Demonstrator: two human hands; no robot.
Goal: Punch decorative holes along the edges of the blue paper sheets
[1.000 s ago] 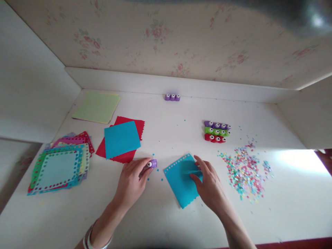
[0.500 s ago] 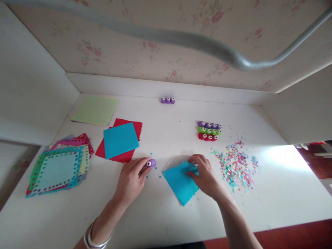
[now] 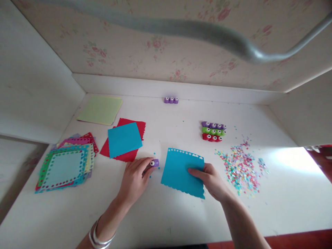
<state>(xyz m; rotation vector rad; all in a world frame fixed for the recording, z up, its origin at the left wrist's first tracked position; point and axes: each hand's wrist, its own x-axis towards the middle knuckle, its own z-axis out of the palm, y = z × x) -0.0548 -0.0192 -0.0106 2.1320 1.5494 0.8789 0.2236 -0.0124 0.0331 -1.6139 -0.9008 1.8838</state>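
Note:
Between the thumb and fingers of my left hand [image 3: 135,178] is a small purple craft punch [image 3: 155,163] with a white button. My right hand [image 3: 214,180] pinches the right side of a blue paper sheet [image 3: 181,173], thumb on top and fingers behind it. A row of punched holes runs along the sheet's far edge, and its near edge is scalloped. The punch is to the left of the sheet, apart from it. A few tiny blue cut-outs [image 3: 154,153] lie around the punch.
At left lies a pile of hole-bordered sheets [image 3: 64,169], with pale green paper [image 3: 101,110] behind. A blue sheet [image 3: 124,140] rests on red paper [image 3: 105,151]. Purple punches [image 3: 171,100] stand by the wall; more punches [image 3: 213,131] sit in rows behind scattered confetti [image 3: 242,169]. A grey bar [image 3: 207,31] crosses above.
My right hand has turned the blue sheet so that the row of holes now faces the far side and shows fully. My left hand keeps the punch in nearly the same place.

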